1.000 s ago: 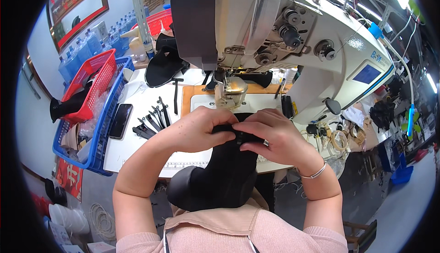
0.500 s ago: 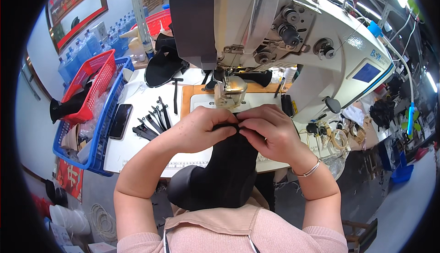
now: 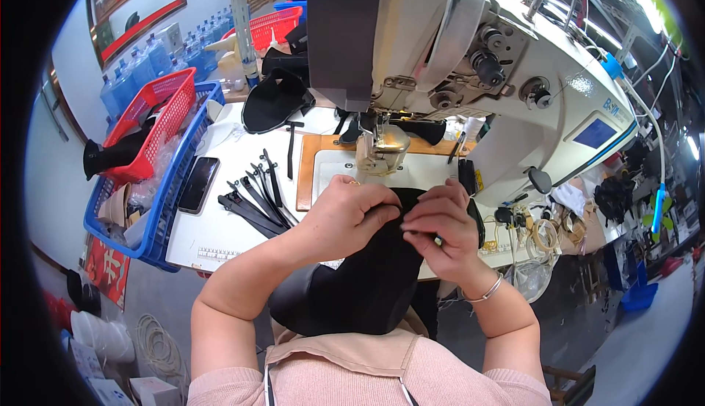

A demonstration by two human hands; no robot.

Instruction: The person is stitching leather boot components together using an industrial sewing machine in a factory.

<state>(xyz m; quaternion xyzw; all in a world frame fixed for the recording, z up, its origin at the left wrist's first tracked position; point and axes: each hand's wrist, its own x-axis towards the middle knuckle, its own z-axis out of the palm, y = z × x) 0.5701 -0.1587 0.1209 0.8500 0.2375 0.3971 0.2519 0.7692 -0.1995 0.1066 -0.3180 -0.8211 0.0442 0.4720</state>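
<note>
A black boot upper [image 3: 360,281] rests against my lap and the table's front edge, its rounded toe part to the left and its shaft rising toward the sewing machine. My left hand [image 3: 352,211] pinches the shaft's top edge between thumb and fingers. Close beside it, my right hand [image 3: 444,230] has its thumb and fingertips drawn together near the same edge; what they hold is too small to make out. The white sewing machine's [image 3: 455,46] needle and presser foot area [image 3: 383,141] stands just beyond my hands, apart from the boot upper.
Several black straps [image 3: 257,196] and a phone [image 3: 198,184] lie on the white table at left. A blue crate [image 3: 158,222] holding a red basket [image 3: 158,101] stands beyond them. Black boot pieces [image 3: 275,101] lie at the back. Cords and tape rolls [image 3: 542,233] sit at right.
My right hand has drawn slightly apart from my left, and more of the black shaft's top shows between and behind them. My left hand keeps its pinch. The whole view has shifted a little.
</note>
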